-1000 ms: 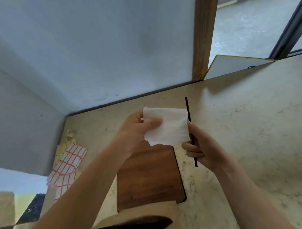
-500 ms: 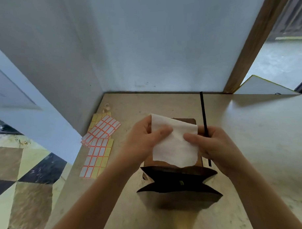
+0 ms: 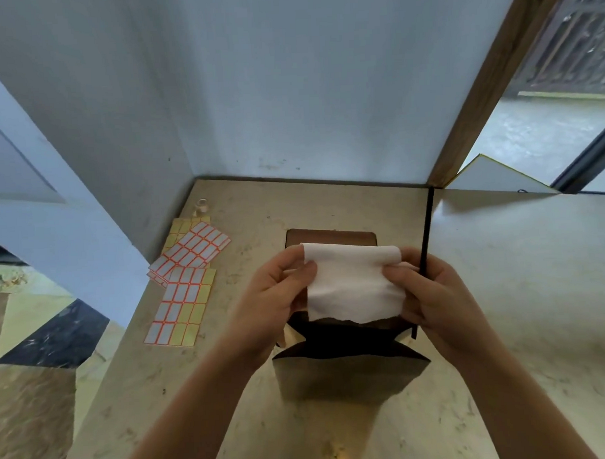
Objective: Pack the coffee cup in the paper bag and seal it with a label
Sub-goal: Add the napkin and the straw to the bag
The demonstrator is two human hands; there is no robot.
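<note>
- While both hands hold a white napkin (image 3: 352, 284) spread just above the open paper bag (image 3: 350, 368), the step in hand looks to be dropping the napkin and a straw into the bag.
- The left hand (image 3: 279, 295) pinches the napkin's nine o'clock edge between thumb and fingers.
- The right hand (image 3: 430, 293) pinches the three o'clock edge and also grips a thin black straw (image 3: 428, 231), which stands nearly upright and runs toward twelve o'clock past the fingers.
- The paper bag stands upright on the tabletop (image 3: 519, 290) near the six o'clock side, mouth open and dark inside; the coffee cup is not visible, so I cannot tell whether it sits in the bag already.
- To do this well, I judge the napkin should go in folded or flat against one wall, so it does not bunch at the mouth and hinder the fold.
- The straw seems long against the bag's depth; angling it corner to corner may help the top close.
- Freeing one hand to steady the bag's rim would likely keep it from tipping.
- Sheets of red-bordered labels (image 3: 189, 267) lie at nine o'clock of the bag, well apart, ready for sealing.
- A brown board (image 3: 328, 236) lies flat just behind the bag toward twelve o'clock.
</note>
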